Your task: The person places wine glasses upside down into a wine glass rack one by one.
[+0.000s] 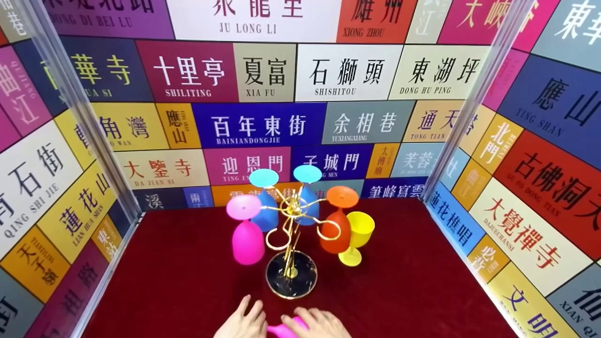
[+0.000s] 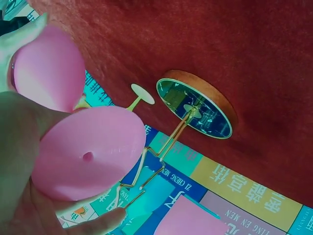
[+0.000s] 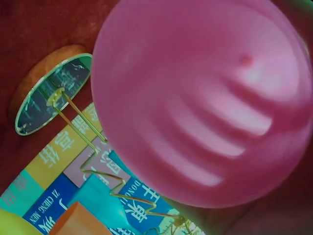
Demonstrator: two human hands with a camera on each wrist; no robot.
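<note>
Low in the head view, a pink plastic goblet (image 1: 287, 328) lies sideways between my two hands. My left hand (image 1: 244, 321) grips it at the stem end; in the left wrist view its round foot (image 2: 88, 152) faces the camera. My right hand (image 1: 321, 324) holds the bowl (image 3: 195, 103), its fingers showing as shadows through the pink wall. Just beyond the hands stands a gold goblet rack (image 1: 291, 277) on a round black base. From it hang upside down a pink goblet (image 1: 248, 241), two blue goblets (image 1: 265, 211) and an orange goblet (image 1: 335, 234).
A yellow goblet (image 1: 361, 230) stands upright on the dark red cloth (image 1: 188, 267), right of the rack. Two gold rings (image 1: 278, 238) at the rack's front hold nothing. Colourful sign-covered walls (image 1: 258, 124) enclose the table on the back and sides.
</note>
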